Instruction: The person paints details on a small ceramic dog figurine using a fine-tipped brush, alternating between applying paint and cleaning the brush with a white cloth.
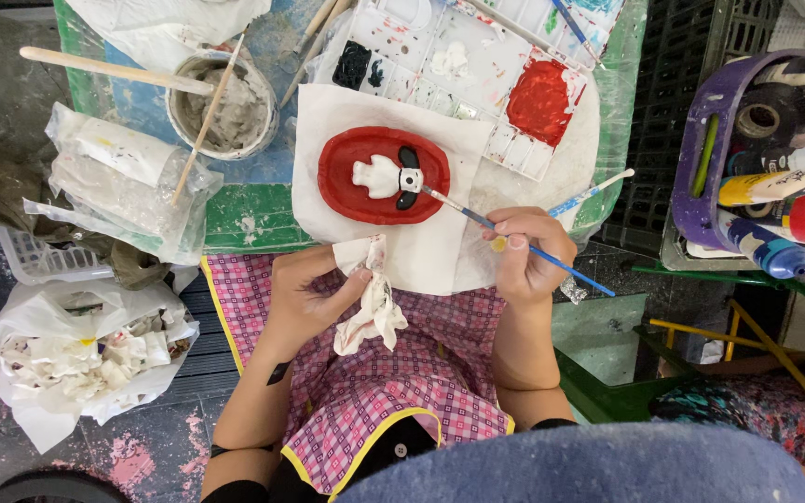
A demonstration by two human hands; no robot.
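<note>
R fingers (514, 240) round paintbrush (477, 219)

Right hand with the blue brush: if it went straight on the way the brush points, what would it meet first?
The right hand aims its blue brush up-left; the tip already looks to touch the white figure on the red oval plaque. That figure comes first, though depth is unclear.

Pink checked apron (393, 391) with yellow trim, bare forearms, small dark wrist mark
</note>
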